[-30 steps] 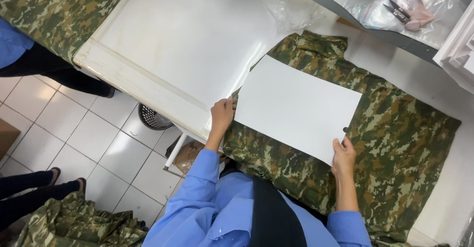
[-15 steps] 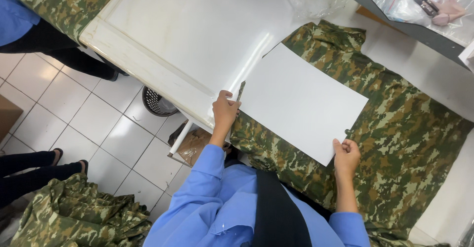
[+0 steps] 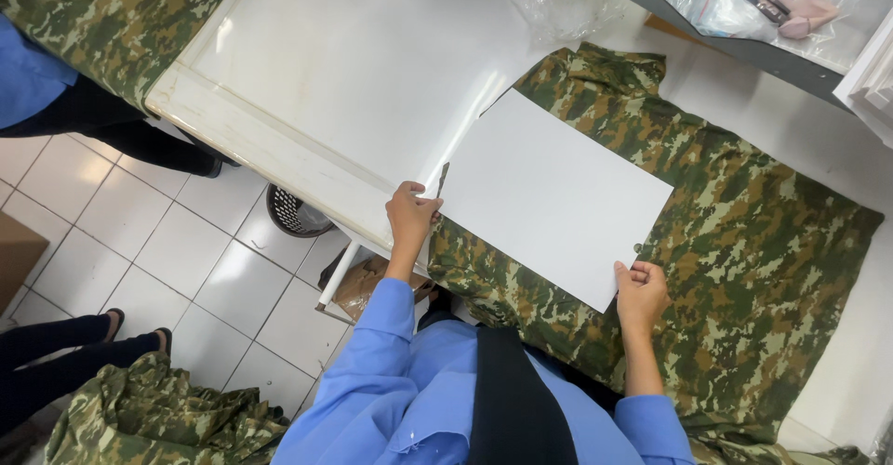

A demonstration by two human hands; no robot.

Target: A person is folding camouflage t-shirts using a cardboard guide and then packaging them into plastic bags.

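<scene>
White board (image 3: 553, 195) now squarer on the camouflage garment (image 3: 744, 242), both hands at its corners.

White table (image 3: 353, 65) before me, clear plastic bag (image 3: 558, 0), black mesh bin (image 3: 293, 214) on tiled floor (image 3: 121, 251), camouflage heap (image 3: 158, 423) by my feet

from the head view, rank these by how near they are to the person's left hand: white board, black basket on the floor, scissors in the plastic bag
From the left hand:
1. White board, just to its right on the camouflage garment.
2. Black basket, to its left, down on the floor.
3. Scissors, far off at the top right, on the shelf.
</scene>
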